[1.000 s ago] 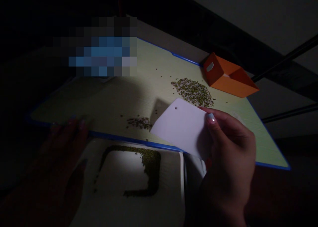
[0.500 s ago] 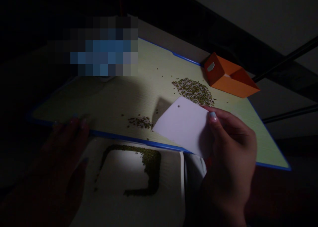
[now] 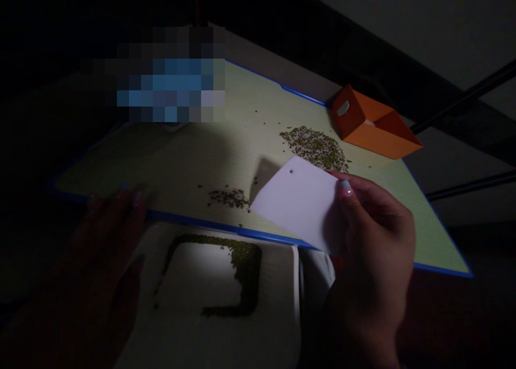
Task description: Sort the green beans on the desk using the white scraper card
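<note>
Our right hand (image 3: 373, 250) pinches a card (image 3: 300, 202), our left hand (image 3: 92, 261) loosely spread. Grains (image 3: 249, 280) line the tub (image 3: 296, 293); two patches (image 3: 317, 147) remain on the board (image 3: 421, 232).

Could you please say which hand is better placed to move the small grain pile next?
Probably the right hand: it holds the white card, whose corner is beside the small grain pile. The left hand, at the table's blue edge, appears empty and farther off.

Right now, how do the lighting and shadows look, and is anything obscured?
Head view: dim overall, the white card among the brightest things; head view: a shadow falls beside it on the board; head view: left fingers in gloom, outlines faint; head view: pixelated patch hides the upper-left detail.
</note>
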The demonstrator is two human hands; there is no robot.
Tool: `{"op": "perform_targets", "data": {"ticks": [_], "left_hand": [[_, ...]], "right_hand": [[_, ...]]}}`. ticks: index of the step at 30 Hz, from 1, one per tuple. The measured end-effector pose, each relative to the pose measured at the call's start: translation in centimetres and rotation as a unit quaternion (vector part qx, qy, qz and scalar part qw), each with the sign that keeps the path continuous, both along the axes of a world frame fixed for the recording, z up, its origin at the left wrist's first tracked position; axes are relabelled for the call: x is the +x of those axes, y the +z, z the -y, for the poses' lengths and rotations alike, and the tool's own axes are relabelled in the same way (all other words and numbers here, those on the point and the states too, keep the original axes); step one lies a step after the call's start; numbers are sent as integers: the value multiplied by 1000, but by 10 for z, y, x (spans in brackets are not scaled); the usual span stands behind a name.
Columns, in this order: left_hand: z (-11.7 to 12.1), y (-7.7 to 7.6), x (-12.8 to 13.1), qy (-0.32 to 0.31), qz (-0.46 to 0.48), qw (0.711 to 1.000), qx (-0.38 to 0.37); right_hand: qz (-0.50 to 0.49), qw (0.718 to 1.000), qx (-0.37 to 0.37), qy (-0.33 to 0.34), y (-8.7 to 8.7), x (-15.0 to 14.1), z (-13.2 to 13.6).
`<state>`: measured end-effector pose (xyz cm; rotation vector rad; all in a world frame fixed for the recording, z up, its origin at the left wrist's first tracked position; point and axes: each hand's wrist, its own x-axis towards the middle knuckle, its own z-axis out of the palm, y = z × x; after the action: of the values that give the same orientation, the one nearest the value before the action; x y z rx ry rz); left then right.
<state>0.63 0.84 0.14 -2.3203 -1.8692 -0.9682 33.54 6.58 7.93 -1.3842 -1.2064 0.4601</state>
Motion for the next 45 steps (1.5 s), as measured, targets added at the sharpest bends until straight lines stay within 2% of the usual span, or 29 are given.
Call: {"op": "perform_targets", "data": {"ticks": [8,13,20,34,39,45], "left_hand": [[-2,-4,-3,1,-15,1000,22],[0,1,-1,-4,-4,1000,-19],[0,2,-1,-1,-11,1000,-27],[-2,0,-4,-7,-28,1000,4],[0,5,2,-5,-13,1000,-24],[1,0,-1,12,-26,1000,-7]], "right_hand": [[20,1000,9,21,0,-1,2],[10,1000,7,17,0,-2,2],[10,999,12,29,-1,-12,1],[36,995,13,91,2,-17,3],[52,997,33,38,2,-6,6],[11,993,46,-108,9,0,24]]}}
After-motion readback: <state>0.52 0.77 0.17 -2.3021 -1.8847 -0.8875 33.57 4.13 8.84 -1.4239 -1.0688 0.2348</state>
